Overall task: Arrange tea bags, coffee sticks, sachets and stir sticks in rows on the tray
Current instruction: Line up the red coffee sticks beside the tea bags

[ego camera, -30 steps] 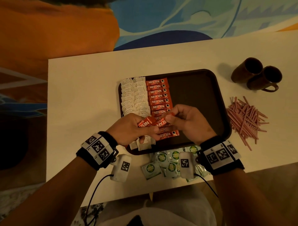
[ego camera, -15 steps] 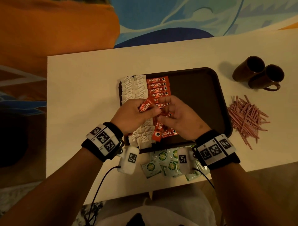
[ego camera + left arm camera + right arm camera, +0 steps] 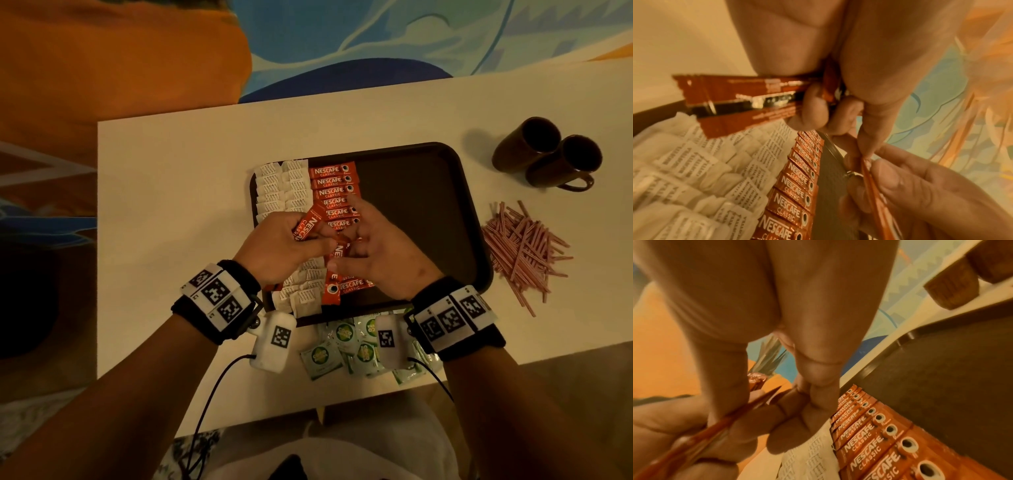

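A dark brown tray (image 3: 428, 205) holds two columns of white sachets (image 3: 281, 185) and a column of red coffee sticks (image 3: 334, 192) laid side by side. My left hand (image 3: 294, 246) grips a small bundle of coffee sticks (image 3: 308, 224) above the sachets; the left wrist view shows the bundle (image 3: 748, 100) fanned out. Close beside it, my right hand (image 3: 370, 246) pinches one coffee stick (image 3: 339, 251), seen edge-on (image 3: 731, 418). Its index finger reaches over the laid column. Two loose sticks (image 3: 342, 287) lie at the tray's near edge.
Green tea bags (image 3: 346, 346) lie in a heap on the white table in front of the tray, partly under my wrists. A pile of pink stir sticks (image 3: 524, 250) sits right of the tray. Two brown mugs (image 3: 548, 154) stand at the back right.
Both hands have moved away from me along the coffee column, still holding their sticks. The right index finger now stretches out over the laid sticks.
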`<act>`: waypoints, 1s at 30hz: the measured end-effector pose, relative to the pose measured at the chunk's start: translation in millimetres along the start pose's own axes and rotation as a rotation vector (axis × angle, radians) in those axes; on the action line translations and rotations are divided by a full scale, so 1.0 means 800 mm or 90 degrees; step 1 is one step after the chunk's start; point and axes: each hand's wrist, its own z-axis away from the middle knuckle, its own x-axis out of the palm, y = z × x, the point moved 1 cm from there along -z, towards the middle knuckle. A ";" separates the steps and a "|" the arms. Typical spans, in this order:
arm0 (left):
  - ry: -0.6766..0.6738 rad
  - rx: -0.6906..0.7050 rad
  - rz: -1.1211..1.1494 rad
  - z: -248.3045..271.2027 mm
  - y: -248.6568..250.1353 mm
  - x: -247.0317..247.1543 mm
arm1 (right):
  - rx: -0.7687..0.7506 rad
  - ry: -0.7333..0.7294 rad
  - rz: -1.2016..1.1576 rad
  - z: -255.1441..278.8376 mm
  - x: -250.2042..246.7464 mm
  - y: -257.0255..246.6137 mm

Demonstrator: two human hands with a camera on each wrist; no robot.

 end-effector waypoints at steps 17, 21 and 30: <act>0.103 -0.053 0.113 0.004 -0.017 -0.003 | 0.004 0.024 -0.002 -0.002 -0.002 0.009; 0.096 -0.062 0.127 0.006 -0.022 -0.009 | -0.013 0.040 0.004 0.000 -0.002 0.005; -0.008 -0.059 0.032 0.026 -0.032 0.000 | 0.063 0.100 -0.002 0.023 -0.038 0.019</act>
